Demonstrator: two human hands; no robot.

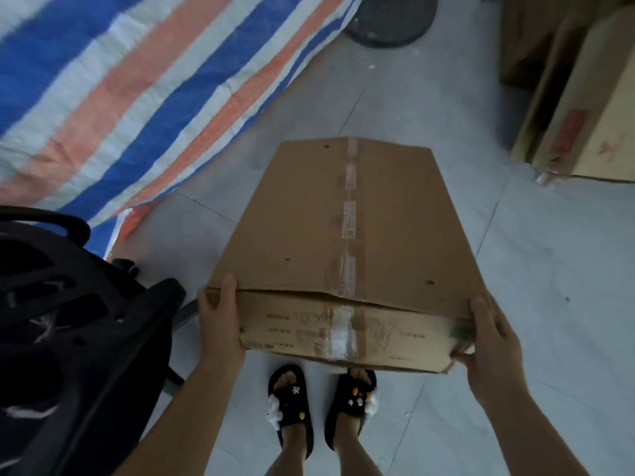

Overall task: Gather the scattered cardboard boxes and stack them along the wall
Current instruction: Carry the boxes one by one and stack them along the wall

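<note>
A flattened brown cardboard box (319, 231) with a strip of clear tape down its middle is held out in front of me, above the floor. My left hand (220, 321) grips its near left corner, thumb on top. My right hand (491, 334) grips the near right corner, with its fingers wrapped round the edge. More cardboard boxes (580, 108) lean upright at the far right.
A blue, orange and white striped tarp (137, 87) covers a bulky shape on the left. A black office chair (68, 321) stands close at my left. A dark round base (391, 22) lies on the grey tiled floor (536, 262) ahead. My sandalled feet (323, 403) are below the box.
</note>
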